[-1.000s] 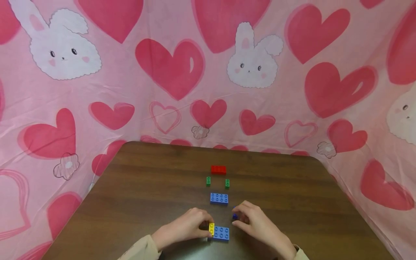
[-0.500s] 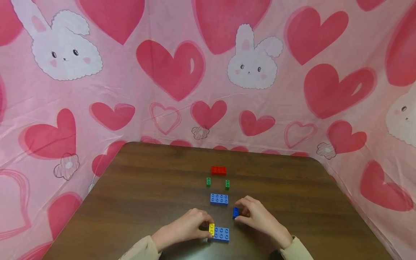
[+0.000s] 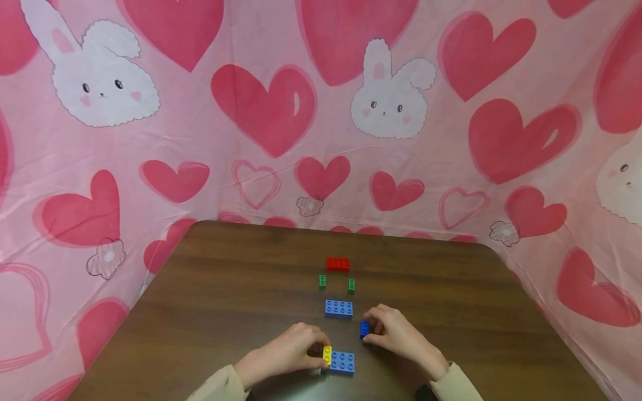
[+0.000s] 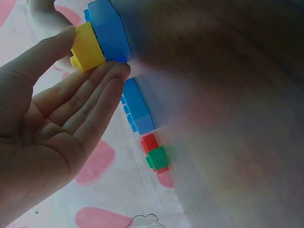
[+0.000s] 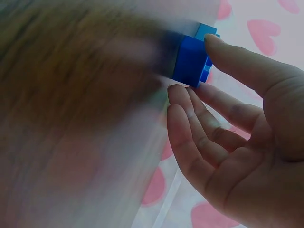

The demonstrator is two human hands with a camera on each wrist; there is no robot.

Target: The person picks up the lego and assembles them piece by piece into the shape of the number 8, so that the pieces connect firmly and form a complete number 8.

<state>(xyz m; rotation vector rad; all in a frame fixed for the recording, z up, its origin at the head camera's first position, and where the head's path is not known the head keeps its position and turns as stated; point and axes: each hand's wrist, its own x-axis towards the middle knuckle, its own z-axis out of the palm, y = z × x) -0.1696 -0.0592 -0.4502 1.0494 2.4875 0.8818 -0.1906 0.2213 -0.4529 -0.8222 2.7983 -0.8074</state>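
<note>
The left hand (image 3: 286, 352) rests on the brown table (image 3: 210, 312) with its thumb and fingers pinching a small yellow brick (image 3: 327, 354), which sits at the fingertips, on the side toward the other hand. That yellow brick butts against the left end of a light-blue 8-stud brick (image 3: 343, 361), whose long axis runs sideways, away from the left fingertips toward the right hand. In the left wrist view the thumb lies on one face of the yellow brick (image 4: 87, 46) and the fingertips (image 4: 116, 71) on the opposite face, with the blue brick (image 4: 109, 31) flush beyond it. The right hand (image 3: 398, 334) is a little farther from the body, its thumb and forefinger pinching a small dark-blue brick (image 3: 364, 328) at their tips; the right wrist view shows the thumb on top of it (image 5: 190, 61) and the other fingers only loosely bent beneath. This dark-blue brick lies beyond and to the right of the yellow-and-blue pair, apart from it, so the right hand is nearer to it. Farther out from both hands, in line, lie another light-blue 8-stud brick (image 3: 338, 308), 2 small green bricks (image 3: 322, 281) and a red brick (image 3: 337, 264).
</note>
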